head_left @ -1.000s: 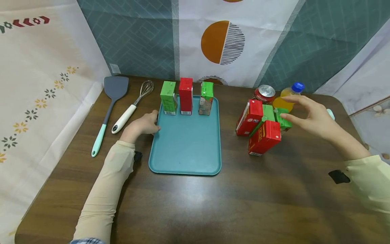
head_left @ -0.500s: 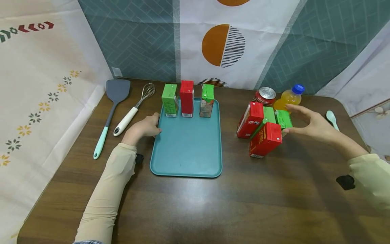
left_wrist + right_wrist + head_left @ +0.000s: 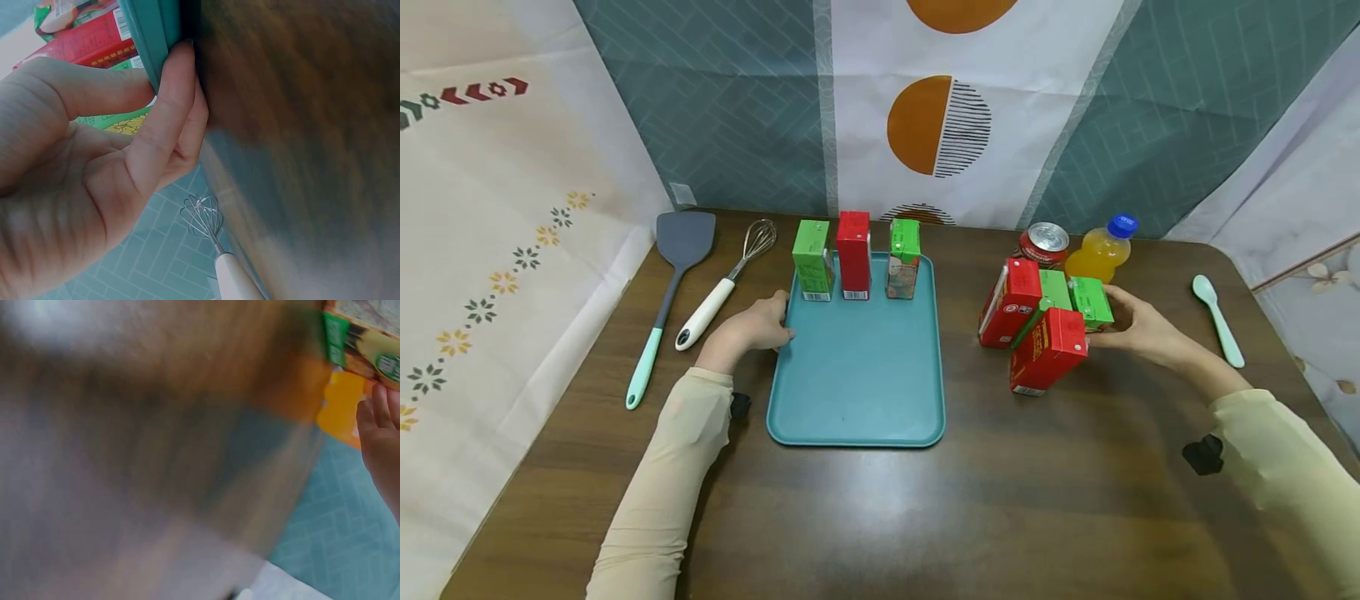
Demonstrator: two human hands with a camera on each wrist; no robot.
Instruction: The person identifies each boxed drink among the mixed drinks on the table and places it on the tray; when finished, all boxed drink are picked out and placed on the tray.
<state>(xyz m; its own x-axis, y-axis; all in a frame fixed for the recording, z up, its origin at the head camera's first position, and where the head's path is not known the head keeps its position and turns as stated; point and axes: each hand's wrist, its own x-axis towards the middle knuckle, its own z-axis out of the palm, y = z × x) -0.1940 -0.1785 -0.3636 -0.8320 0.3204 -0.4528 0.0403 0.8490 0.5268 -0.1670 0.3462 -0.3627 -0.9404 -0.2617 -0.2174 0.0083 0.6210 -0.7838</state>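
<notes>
Small green carton meets the right hand

Half a second ago the fingers and thumb were spread wide; now that grip is drawn in and appears clamped on the carton's right side. By my judgement, reaching has given way to holding. The carton is in its cluster on the counter, right of the tray, with no visible lift.

Close on its left are two upright red cartons and a second green carton. Behind the cluster stand a red can and an orange drink bottle, now clear of the fingers.

The left hand pinches the tray's left rim, as before. Three cartons stand unchanged along its far end. Farther left lie a whisk and turner; far right, a spoon.
</notes>
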